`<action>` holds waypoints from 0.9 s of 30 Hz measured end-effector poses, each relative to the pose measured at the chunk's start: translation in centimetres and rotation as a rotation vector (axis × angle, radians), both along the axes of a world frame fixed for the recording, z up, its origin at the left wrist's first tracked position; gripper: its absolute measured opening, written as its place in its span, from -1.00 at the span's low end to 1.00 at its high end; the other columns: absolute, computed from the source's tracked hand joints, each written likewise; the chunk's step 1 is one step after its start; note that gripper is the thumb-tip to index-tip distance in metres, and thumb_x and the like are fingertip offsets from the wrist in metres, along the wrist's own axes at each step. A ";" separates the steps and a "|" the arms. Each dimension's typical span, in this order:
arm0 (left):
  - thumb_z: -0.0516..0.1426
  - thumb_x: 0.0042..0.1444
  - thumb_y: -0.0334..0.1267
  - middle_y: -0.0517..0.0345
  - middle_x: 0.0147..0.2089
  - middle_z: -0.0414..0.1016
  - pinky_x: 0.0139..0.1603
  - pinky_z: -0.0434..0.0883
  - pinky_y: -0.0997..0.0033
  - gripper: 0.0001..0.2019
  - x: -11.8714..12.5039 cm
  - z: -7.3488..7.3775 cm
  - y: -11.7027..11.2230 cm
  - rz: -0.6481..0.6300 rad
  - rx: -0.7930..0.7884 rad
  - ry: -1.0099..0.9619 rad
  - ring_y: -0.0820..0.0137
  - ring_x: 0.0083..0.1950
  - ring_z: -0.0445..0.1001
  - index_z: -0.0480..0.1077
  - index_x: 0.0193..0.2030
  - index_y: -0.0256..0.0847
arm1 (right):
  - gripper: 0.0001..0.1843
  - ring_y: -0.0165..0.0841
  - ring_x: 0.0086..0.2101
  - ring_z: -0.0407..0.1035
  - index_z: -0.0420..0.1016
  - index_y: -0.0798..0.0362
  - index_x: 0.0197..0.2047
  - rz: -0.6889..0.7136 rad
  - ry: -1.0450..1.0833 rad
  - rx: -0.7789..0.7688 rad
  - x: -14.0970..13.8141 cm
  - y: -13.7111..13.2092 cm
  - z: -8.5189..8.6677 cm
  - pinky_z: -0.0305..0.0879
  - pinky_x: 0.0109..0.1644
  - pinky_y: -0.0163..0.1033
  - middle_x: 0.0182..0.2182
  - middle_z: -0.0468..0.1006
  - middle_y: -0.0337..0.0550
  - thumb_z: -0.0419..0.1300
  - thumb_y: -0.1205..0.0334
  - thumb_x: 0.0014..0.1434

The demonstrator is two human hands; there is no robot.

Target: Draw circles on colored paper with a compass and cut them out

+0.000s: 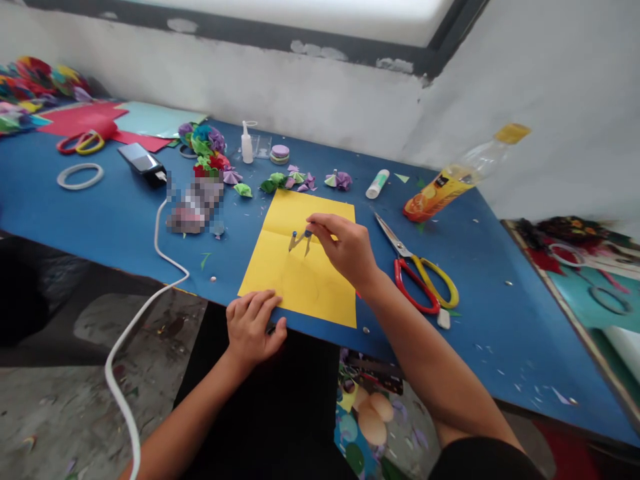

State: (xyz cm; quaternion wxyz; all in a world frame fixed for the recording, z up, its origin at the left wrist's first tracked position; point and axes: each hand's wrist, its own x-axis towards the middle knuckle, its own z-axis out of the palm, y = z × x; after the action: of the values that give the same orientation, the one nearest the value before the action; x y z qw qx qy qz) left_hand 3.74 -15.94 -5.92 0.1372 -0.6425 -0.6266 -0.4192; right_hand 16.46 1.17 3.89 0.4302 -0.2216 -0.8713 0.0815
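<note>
My right hand [345,248] pinches the top of a drawing compass [300,243] with its legs spread, held over a sheet of yellow paper [280,267]. Whether both tips touch the paper I cannot tell. A crease runs across the sheet, and a faint curved line shows on its lower part. At the table's front edge, my left hand [253,323] lies with fingers stretched out, by the paper's lower left corner, holding nothing. Right of the paper are large scissors [413,263] with one red and one yellow handle loop, blades apart.
An orange drink bottle [450,180] and a glue stick [377,183] are behind the scissors. Folded paper flowers [295,179] line the back of the blue table [500,320]. A phone [141,162] trails a white cable [159,233] over the front edge. A white eraser [443,319] touches the scissors.
</note>
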 end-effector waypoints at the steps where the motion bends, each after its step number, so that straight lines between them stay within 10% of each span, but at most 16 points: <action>1: 0.03 0.19 -0.19 0.05 -0.12 0.58 -0.03 0.16 0.18 -0.78 0.0 0.0 0.0 0.003 -0.004 -0.001 0.22 -0.09 0.44 0.43 -0.12 -0.17 | -0.87 -0.37 -0.26 0.55 0.52 0.09 -0.18 0.000 -0.002 0.003 0.0 0.0 0.0 0.44 -0.17 -0.35 -0.27 0.65 -0.11 0.15 0.30 0.27; 27: 0.05 0.16 -0.19 0.08 -0.11 0.58 -0.03 0.16 0.18 -0.77 -0.1 -0.1 0.0 0.010 0.004 -0.008 0.21 -0.08 0.42 0.44 -0.11 -0.13 | -0.84 -0.38 -0.29 0.54 0.53 0.01 -0.15 -0.076 -0.045 -0.035 -0.1 -0.1 0.0 0.44 -0.18 -0.31 -0.26 0.64 -0.16 0.13 0.22 0.29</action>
State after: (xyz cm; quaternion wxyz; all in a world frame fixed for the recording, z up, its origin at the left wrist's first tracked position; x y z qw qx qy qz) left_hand 3.65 -15.99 -6.02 0.1383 -0.6372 -0.6295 -0.4225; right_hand 16.39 1.12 3.89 0.4091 -0.2637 -0.8703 0.0755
